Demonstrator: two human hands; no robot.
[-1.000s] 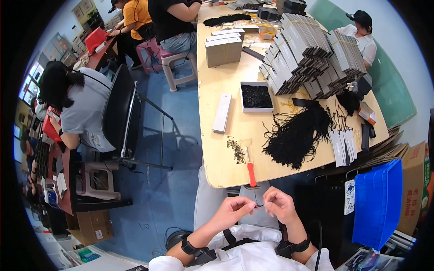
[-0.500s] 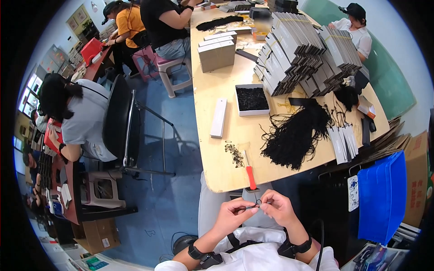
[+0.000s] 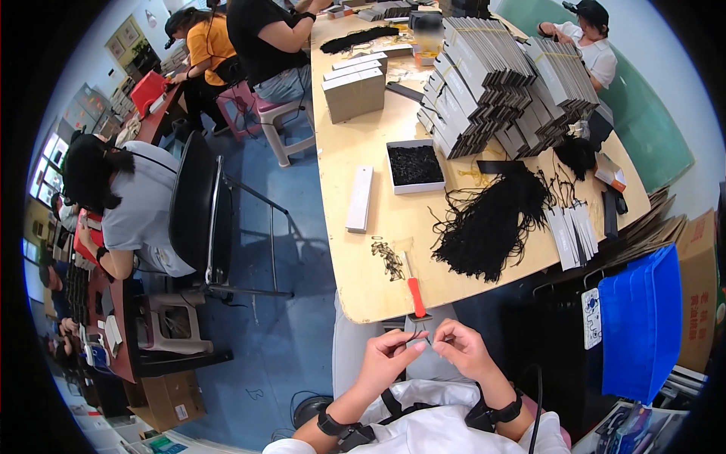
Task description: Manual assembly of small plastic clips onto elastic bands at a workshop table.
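Watching remotely, I find the left hand (image 3: 387, 354) and right hand (image 3: 463, 351) near each other, fingertips pinched on a thin black cord (image 3: 423, 334) between them. I judge this piece unfinished; pale card strips (image 3: 560, 238) with black strings look done, while a tangled black cord heap (image 3: 491, 234) awaits.

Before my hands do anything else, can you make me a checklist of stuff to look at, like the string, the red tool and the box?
1. Left hand pinching the dark string: ok.
2. Right hand gripping the string too: cannot tell; its fingertips are close by, but the string is too thin to follow.
3. Red-handled tool well back from the table edge: not ok; its handle reaches the near edge.
4. Open white box upright on the table: ok.
5. Big black string pile apart from the red-handled tool: ok.
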